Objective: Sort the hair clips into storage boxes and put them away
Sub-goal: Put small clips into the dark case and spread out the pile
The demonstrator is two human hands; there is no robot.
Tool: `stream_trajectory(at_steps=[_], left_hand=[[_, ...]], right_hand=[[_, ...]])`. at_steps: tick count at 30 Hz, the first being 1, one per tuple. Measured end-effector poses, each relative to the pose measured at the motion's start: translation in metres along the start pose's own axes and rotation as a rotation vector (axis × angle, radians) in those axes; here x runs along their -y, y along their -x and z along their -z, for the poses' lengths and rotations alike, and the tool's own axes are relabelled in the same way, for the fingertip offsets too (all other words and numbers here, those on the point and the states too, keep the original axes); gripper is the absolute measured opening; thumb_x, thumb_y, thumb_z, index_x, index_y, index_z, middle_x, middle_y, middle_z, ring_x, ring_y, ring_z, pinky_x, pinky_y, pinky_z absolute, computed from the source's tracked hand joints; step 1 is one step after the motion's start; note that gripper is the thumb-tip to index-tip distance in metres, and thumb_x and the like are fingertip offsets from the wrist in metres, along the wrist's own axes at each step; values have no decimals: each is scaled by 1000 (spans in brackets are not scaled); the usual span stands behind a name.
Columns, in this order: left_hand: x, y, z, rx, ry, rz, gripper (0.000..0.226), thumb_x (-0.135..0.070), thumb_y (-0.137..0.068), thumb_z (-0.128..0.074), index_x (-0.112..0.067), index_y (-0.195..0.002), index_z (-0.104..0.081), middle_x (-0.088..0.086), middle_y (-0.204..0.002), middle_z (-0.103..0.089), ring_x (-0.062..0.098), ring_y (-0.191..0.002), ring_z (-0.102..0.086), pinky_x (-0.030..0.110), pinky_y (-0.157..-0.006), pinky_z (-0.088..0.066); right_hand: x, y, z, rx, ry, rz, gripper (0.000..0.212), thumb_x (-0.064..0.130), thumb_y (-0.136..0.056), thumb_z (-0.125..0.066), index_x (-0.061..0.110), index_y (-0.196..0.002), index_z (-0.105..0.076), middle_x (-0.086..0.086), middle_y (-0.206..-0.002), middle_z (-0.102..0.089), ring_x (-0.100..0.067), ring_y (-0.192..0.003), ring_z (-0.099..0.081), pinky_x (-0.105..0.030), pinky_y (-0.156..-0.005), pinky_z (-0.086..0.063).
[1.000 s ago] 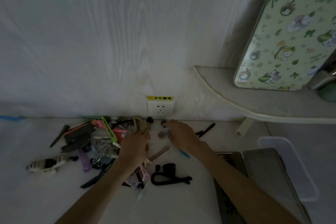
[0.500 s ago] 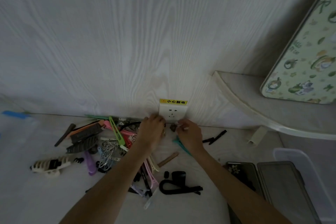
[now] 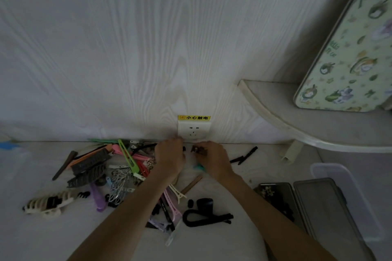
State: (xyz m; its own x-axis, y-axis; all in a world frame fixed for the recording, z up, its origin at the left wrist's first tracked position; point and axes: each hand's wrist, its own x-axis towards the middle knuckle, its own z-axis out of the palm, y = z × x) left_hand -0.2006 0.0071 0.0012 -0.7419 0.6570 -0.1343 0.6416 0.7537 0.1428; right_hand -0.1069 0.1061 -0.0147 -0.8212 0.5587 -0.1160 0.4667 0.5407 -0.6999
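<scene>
While both arms reach forward across the white tabletop, the two hands meet just below the wall socket, which carries a yellow warning label. Just beneath the socket, the right hand pinches a small dark brown hair clip between its fingertips. A teal clip peeks out from under the same hand. To the lower left of the socket, the left hand is curled with its fingers bent down, a small black piece at its fingertips (whether it actually grips this I cannot tell). Left of the socket and further down lies the main pile of hair clips: a lime green clip, pink ones, dark combs, silver metal clips. Far to the lower left of the socket rests a black-and-cream claw clip. Straight below the socket lies a black band. To the lower right of the socket stand two dark storage boxes beside a clear lid.
</scene>
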Motion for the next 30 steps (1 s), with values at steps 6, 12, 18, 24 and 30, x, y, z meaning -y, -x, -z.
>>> stream_trajectory(at_steps=[6,12,18,24,30], left_hand=[[-13,9,-1,-78,246,-31,20,-25,-90,-56,-20,-108,-64,-1,-110,-67,20,-99,-64,30,-78,-49],[-64,54,30,87,741,-269,22,-26,-87,-63,-26,-108,-65,-12,-97,-68,2,-84,-63,22,-79,-52],[-129,84,29,328,915,-455,37,-34,-81,-70,-28,-116,-62,-16,-99,-64,-2,-82,-62,8,-75,-48],[-108,73,17,322,931,-390,24,-22,-87,-64,-20,-110,-65,-8,-99,-67,5,-88,-64,0,-70,-44],[-10,77,16,260,803,-247,18,-13,-89,-61,-16,-105,-67,-11,-93,-65,4,-87,-63,6,-74,-48]], right_hand=[[-4,36,70,174,-518,-204,23,6,-84,-65,9,-107,-67,4,-90,-68,-2,-75,-64,-13,-76,-53],[-37,102,138,-55,-327,-191,23,6,-80,-70,28,-86,-68,8,-87,-68,-2,-78,-65,-8,-71,-50],[-69,166,174,-74,-283,-184,34,-4,-80,-66,12,-109,-63,13,-92,-68,11,-79,-64,-12,-81,-53],[-78,178,182,-81,-204,-203,44,-2,-88,-56,41,-93,-63,18,-85,-67,16,-78,-59,-6,-73,-48],[-49,155,136,35,-268,-122,17,-1,-88,-57,8,-98,-68,-12,-89,-65,-4,-72,-61,-5,-64,-45]])
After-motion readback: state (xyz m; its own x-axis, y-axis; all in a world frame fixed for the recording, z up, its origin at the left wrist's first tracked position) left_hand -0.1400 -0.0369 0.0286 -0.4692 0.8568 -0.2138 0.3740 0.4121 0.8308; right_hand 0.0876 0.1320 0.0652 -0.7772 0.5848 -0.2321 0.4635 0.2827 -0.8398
